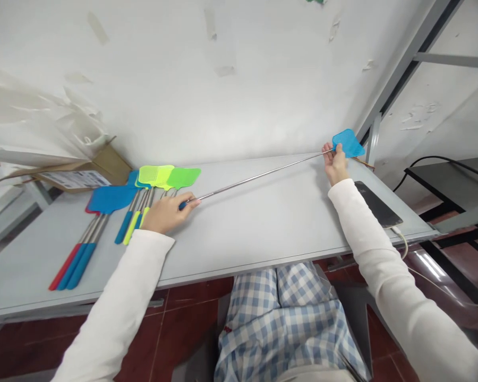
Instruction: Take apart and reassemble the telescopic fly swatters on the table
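Note:
A blue fly swatter (pixel 347 143) with a long, thin metal rod is stretched across the table between my two hands. My left hand (pixel 169 212) is closed around its blue handle end, most of which the fingers hide. At the other end my right hand (pixel 335 162) pinches the rod just below the blue head. The rod slopes up to the right, above the tabletop. Left of my left hand lie several swatters with yellow-green and green heads (pixel 185 178). Farther left is a pile of swatters with blue heads (pixel 113 199) and red and blue handles.
An open cardboard box (pixel 113 162) stands at the back left of the grey table (pixel 255 233). A dark phone (pixel 378 204) with a white cable lies by my right forearm. A white wall rises behind, with a metal frame at right.

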Demonstrator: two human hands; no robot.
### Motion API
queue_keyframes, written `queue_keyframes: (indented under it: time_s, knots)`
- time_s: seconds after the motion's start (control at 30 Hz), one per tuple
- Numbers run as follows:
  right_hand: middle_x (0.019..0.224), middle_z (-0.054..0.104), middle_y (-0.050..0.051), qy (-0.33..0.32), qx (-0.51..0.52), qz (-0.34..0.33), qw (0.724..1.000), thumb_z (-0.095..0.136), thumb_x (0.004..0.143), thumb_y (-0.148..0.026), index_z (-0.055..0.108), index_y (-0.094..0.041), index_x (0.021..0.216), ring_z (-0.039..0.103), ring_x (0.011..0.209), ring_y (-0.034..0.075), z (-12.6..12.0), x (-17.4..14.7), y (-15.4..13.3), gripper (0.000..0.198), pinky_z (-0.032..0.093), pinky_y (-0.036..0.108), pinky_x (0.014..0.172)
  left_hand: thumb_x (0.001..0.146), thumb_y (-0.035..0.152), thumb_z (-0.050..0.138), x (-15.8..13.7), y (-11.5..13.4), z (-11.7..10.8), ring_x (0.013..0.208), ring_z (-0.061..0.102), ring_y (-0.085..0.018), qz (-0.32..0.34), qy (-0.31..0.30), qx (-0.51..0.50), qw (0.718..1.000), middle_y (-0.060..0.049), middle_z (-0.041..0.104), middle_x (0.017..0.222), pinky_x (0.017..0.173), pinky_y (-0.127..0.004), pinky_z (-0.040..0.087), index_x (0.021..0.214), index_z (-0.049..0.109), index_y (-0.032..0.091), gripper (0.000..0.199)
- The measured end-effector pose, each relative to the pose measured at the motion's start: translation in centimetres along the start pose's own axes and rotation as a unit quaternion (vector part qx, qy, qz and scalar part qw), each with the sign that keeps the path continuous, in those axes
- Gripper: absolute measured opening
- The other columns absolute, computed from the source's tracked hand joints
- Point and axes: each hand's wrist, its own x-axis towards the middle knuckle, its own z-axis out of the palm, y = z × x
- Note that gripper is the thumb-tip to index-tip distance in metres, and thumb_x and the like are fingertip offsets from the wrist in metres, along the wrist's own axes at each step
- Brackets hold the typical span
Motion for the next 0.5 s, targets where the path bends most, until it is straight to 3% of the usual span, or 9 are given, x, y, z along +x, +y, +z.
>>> queue_keyframes:
  time_s: [0.13, 0.33, 0.5]
  knots:
    - [0.085, 0.07, 0.005, 0.004, -0.008, -0.023, 1.0, 0.055, 0.091, -0.038, 0.049, -0.022, 0.079, 0.072, 0.096, 0.016, 2.8, -2.8, 2.0, 0.02, 0.058, 0.033, 0.093, 0.094, 0.052, 0.036, 0.3, 4.5, 1.1, 0.078, 0.063, -0.025, 0.03, -0.003, -0.043, 0.999, -0.006, 0.071, 0.083, 0.066, -0.03, 0.034, 0.096, 0.065, 0.026, 0.039]
    - [0.085, 0.071, 0.005, -0.076, -0.017, 0.006, 0.997, 0.058, 0.088, -0.05, 0.052, -0.022, 0.086, 0.072, 0.095, 0.018, 7.0, -12.6, 5.2, 0.029, 0.058, 0.032, 0.087, 0.095, 0.051, 0.036, 2.2, 11.1, 1.2, 0.072, 0.06, -0.024, 0.027, 0.0, -0.102, 0.994, -0.006, 0.066, 0.073, 0.059, -0.03, 0.026, 0.086, 0.061, 0.024, 0.038]
    - [0.1, 0.073, 0.009, -0.223, -0.022, 0.045, 0.973, 0.057, 0.086, -0.06, 0.056, -0.023, 0.093, 0.067, 0.11, 0.022, 8.0, -19.4, 6.3, 0.038, 0.055, 0.037, 0.094, 0.097, 0.046, 0.037, 3.3, 13.6, 1.4, 0.07, 0.058, -0.02, 0.052, 0.042, -0.179, 0.982, -0.006, 0.064, 0.073, 0.064, -0.029, 0.031, 0.082, 0.059, 0.02, 0.038]
